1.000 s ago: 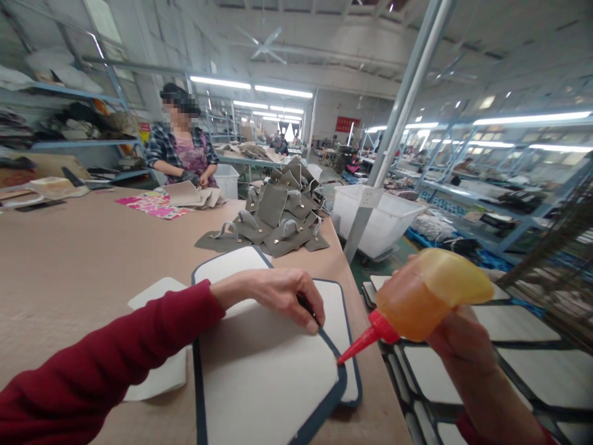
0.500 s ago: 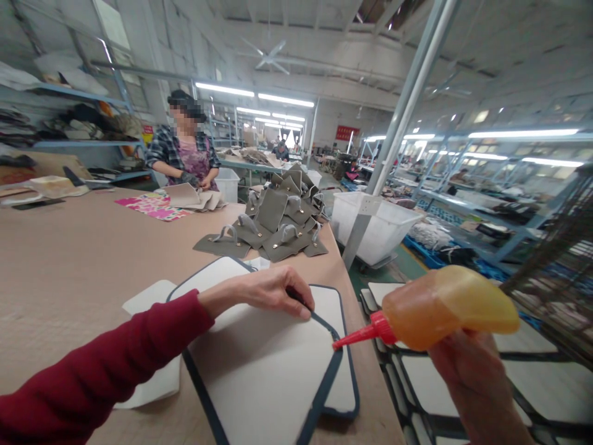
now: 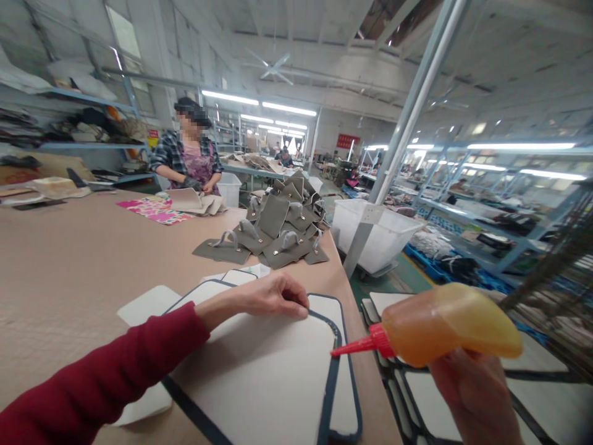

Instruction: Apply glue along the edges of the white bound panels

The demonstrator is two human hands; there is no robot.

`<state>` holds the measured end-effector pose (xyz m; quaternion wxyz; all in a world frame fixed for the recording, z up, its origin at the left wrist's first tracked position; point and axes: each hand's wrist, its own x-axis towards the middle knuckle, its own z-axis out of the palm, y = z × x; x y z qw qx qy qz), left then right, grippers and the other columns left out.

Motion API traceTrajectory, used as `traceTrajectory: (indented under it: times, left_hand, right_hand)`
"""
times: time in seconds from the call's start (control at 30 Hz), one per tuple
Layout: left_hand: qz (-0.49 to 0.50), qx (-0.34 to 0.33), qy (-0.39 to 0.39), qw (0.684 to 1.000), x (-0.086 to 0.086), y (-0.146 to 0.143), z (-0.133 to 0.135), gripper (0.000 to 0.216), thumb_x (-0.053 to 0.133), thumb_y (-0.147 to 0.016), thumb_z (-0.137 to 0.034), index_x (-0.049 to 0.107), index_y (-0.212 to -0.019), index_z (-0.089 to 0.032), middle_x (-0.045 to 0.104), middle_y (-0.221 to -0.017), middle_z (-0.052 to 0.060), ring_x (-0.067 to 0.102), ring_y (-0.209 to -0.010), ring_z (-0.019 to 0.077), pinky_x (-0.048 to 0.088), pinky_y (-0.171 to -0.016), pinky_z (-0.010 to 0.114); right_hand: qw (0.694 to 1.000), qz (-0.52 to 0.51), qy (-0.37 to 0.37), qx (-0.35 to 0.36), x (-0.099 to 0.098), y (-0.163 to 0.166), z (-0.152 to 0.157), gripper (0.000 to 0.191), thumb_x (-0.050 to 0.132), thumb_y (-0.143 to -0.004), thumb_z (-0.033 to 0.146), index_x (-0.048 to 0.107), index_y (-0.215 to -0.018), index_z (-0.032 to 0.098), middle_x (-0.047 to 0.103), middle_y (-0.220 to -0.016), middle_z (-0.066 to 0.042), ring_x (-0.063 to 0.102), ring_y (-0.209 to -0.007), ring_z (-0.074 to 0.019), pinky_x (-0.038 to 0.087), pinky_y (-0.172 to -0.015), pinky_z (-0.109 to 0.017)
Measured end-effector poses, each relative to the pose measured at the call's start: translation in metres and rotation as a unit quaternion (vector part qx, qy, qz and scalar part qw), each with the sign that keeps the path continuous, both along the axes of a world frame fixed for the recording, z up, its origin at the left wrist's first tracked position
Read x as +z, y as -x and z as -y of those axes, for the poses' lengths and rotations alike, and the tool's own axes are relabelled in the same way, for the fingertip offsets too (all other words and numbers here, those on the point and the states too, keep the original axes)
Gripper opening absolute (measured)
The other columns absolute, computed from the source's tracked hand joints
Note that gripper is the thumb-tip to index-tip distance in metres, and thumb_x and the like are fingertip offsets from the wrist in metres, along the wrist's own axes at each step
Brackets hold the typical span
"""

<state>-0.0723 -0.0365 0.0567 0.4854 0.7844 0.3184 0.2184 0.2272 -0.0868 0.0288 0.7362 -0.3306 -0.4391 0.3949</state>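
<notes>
Left hand (image 3: 273, 296): red-sleeved arm laid across the table (image 3: 69, 266) from the near left, fingers curled, tips pressed on the dark blue edging at the far side of a white panel (image 3: 259, 371); whether the edging is pinched cannot be told. Panel: lying flat at the table's near right corner, stacked on others like it. Right hand (image 3: 477, 389): raised past the table's right edge, closed around a glue bottle (image 3: 445, 324). Bottle: soft plastic, held level, filled with amber liquid, its red nozzle (image 3: 356, 346) pointed left with the tip at the panel's right edging. Grey flap pieces (image 3: 278, 228): heaped at the far right edge. White tub (image 3: 380, 228): beside that edge, contents not discernible.
</notes>
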Motion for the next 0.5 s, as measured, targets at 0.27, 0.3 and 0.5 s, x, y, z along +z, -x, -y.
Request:
traceTrajectory:
  times: [0.27,0.3,0.5]
  left_hand:
    - [-0.003,0.056,0.009,0.998,-0.008,0.008,-0.010,0.030,0.068,-0.072,-0.040,0.068,-0.075,-0.010,0.051,-0.058,-0.002,0.038,-0.053,0.0073,0.028,-0.047,0.019]
    - [-0.004,0.065,0.016,0.998,-0.009,0.009,-0.011,0.031,0.068,-0.072,-0.041,0.068,-0.075,-0.010,0.051,-0.058,-0.002,0.038,-0.054,0.0075,0.028,-0.048,0.019]
    - [-0.013,0.081,0.035,0.996,-0.014,0.015,-0.018,0.033,0.067,-0.072,-0.044,0.067,-0.075,-0.011,0.050,-0.059,-0.003,0.038,-0.055,0.0077,0.026,-0.049,0.020]
  right_hand:
    - [0.998,-0.018,0.047,-0.032,-0.001,0.008,-0.003,0.053,0.083,-0.040,0.028,0.070,-0.092,0.028,0.071,-0.079,-0.005,0.066,-0.061,-0.0228,0.058,-0.057,-0.031]
    - [0.998,-0.011,0.051,-0.029,-0.001,0.009,-0.004,0.057,0.083,-0.040,0.029,0.069,-0.096,0.029,0.071,-0.082,-0.006,0.066,-0.062,-0.0241,0.058,-0.058,-0.033]
    - [0.999,0.010,0.053,-0.008,-0.010,0.005,-0.010,0.062,0.082,-0.046,0.029,0.066,-0.106,0.030,0.071,-0.088,-0.007,0.068,-0.070,-0.0285,0.059,-0.068,-0.041]
